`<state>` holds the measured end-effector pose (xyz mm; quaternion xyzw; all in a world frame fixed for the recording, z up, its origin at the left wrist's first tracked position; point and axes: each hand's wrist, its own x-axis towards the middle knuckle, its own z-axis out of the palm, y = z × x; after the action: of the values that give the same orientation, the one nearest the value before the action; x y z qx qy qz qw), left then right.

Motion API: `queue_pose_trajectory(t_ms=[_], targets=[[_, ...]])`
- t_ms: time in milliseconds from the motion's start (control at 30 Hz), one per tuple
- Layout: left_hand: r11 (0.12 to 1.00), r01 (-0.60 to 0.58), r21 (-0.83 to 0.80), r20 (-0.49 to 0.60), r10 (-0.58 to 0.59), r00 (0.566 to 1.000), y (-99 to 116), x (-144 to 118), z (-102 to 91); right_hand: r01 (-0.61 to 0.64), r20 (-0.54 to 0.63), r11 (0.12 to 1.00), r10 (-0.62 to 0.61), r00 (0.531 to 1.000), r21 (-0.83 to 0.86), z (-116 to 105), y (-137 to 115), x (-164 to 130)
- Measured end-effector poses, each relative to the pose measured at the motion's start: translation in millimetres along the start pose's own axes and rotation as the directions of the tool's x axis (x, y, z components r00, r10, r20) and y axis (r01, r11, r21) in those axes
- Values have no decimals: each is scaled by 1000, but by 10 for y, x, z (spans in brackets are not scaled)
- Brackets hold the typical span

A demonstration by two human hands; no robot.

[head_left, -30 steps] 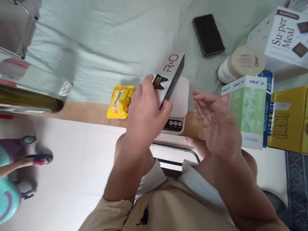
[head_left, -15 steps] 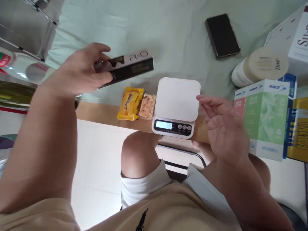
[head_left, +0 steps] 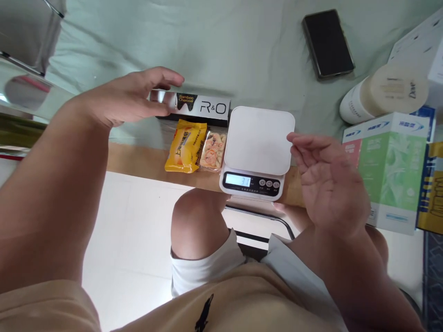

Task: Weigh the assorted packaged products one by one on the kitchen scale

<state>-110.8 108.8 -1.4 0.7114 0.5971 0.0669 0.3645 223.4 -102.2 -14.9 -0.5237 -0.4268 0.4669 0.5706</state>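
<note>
My left hand (head_left: 138, 94) is at the left end of a black and white R&O Bamboo Charcoal box (head_left: 207, 107), its thumb and fingers apart. The box lies flat on the green cloth, just behind a yellow snack packet (head_left: 187, 146) and a small clear-wrapped snack (head_left: 212, 151). To their right stands a white kitchen scale (head_left: 259, 140) with nothing on its plate and a lit display. My right hand (head_left: 328, 184) has its fingers stretched out, tips at the plate's right edge; whether they touch it I cannot tell.
A black phone (head_left: 328, 44) lies at the back right. A cream-lidded Dove jar (head_left: 384, 94) and a green and white carton (head_left: 398, 170) stand at the right, beside a yellow and blue package (head_left: 431, 189). Bottles lie at the far left (head_left: 20, 133).
The R&O box has come down and right from mid-air onto the cloth behind the snacks. My left hand's fingers have spread around its end. The scale's display figure has changed.
</note>
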Motion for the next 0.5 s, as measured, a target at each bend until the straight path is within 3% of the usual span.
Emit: queue_pose_trajectory(t_ms=[100, 333, 400, 467, 500], targets=[[998, 23, 59, -103, -17, 995, 106, -94, 46, -6, 2, 1000, 6, 1000, -5, -4, 7, -6], [996, 74, 55, -116, -68, 991, 323, -118, 123, -8, 2, 999, 8, 1000, -32, -9, -1, -11], [993, 98, 60, -196, -85, 977, 389, -196, 137, -12, -1, 999, 12, 1000, -35, -10, -13, -5], [999, 32, 14, -403, -23, 915, 484, -422, 239, -10, -7, 999, 10, 1000, -36, -19, -23, 8], [998, -62, -29, -528, 38, 849, 540, -597, 337, -8, -11, 999, 8, 1000, -33, -26, -21, 19]])
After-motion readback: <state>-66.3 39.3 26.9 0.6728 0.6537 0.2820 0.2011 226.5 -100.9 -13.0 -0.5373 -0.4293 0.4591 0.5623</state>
